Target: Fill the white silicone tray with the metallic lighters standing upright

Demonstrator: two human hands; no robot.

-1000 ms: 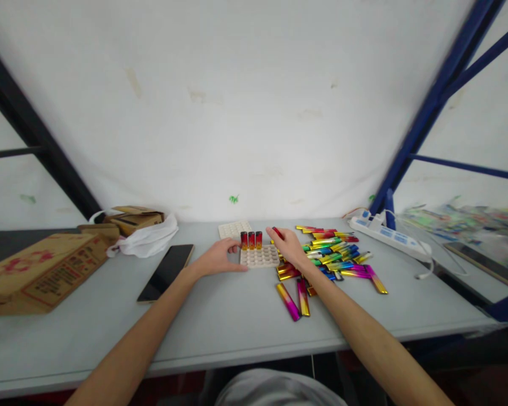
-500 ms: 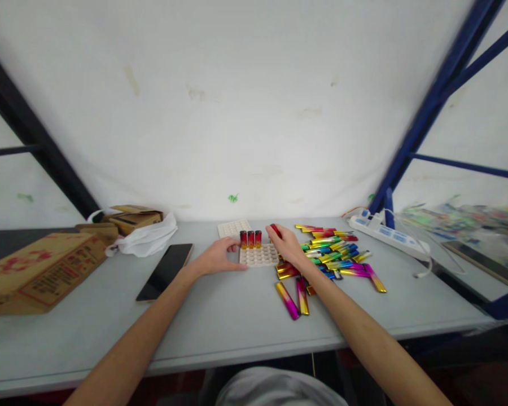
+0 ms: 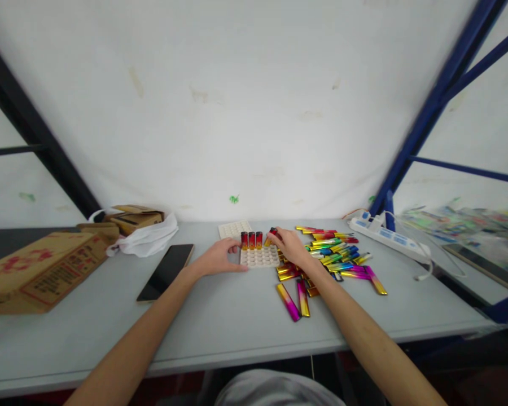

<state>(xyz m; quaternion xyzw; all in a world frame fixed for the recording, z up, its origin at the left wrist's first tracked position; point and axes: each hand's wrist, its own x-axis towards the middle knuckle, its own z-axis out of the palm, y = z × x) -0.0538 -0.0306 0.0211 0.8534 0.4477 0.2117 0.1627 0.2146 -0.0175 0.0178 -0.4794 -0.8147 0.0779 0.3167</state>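
A white tray with rows of round holes [image 3: 259, 258] lies on the table in front of me. Three red-and-gold lighters [image 3: 251, 241] stand upright in its back row. My left hand [image 3: 218, 257] grips the tray's left side, thumb at the front corner and fingers curled near the back. Between the fingertips of my right hand [image 3: 290, 246] is another red-and-gold lighter [image 3: 272, 232], slightly tilted, over the back right of the tray. Its lower end is close to the holes; I cannot tell whether it is inside one. A pile of shiny multicoloured lighters [image 3: 332, 257] lies beside my right hand.
A second holed tray [image 3: 234, 228] lies behind the first. To the left are a phone [image 3: 166, 272], a white plastic bag [image 3: 146, 239] and a cardboard box [image 3: 46, 270]. At the right, a power strip [image 3: 389, 237] lies by the blue frame [image 3: 419, 124].
My right hand has lowered its lighter and brought it toward the tray's back row, beside the three standing ones. My left hand stays at the tray's left side.
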